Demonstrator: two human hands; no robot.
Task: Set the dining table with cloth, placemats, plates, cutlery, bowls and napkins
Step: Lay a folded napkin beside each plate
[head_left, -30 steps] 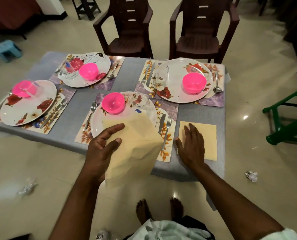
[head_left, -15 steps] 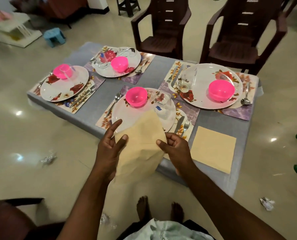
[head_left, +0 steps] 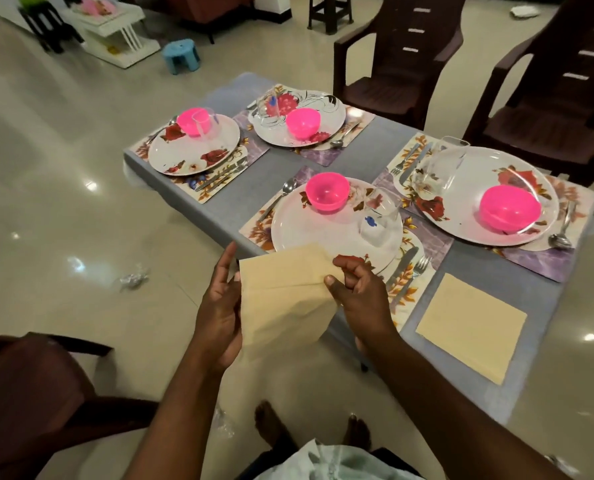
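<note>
A cream napkin (head_left: 281,299) hangs in the air at the near table edge. My left hand (head_left: 219,306) holds its left side with fingers laid along it. My right hand (head_left: 357,289) pinches its right edge between thumb and fingers. Just beyond it lies a floral plate (head_left: 323,233) with a pink bowl (head_left: 327,192) and a glass (head_left: 380,220), on a placemat with spoon, knife and fork. A second cream napkin (head_left: 472,327) lies flat on the grey cloth (head_left: 489,271) to the right.
Three more plates with pink bowls (head_left: 510,209) (head_left: 303,123) (head_left: 193,121) and glasses sit on placemats. Two brown chairs (head_left: 392,64) (head_left: 548,109) stand beyond the table. Another brown chair (head_left: 36,393) is at my near left. Wrappers (head_left: 134,277) lie on the floor.
My right hand left the flat napkin and took hold of the hanging napkin's right edge. Both hands drew the napkin back off the plate and spread it wider.
</note>
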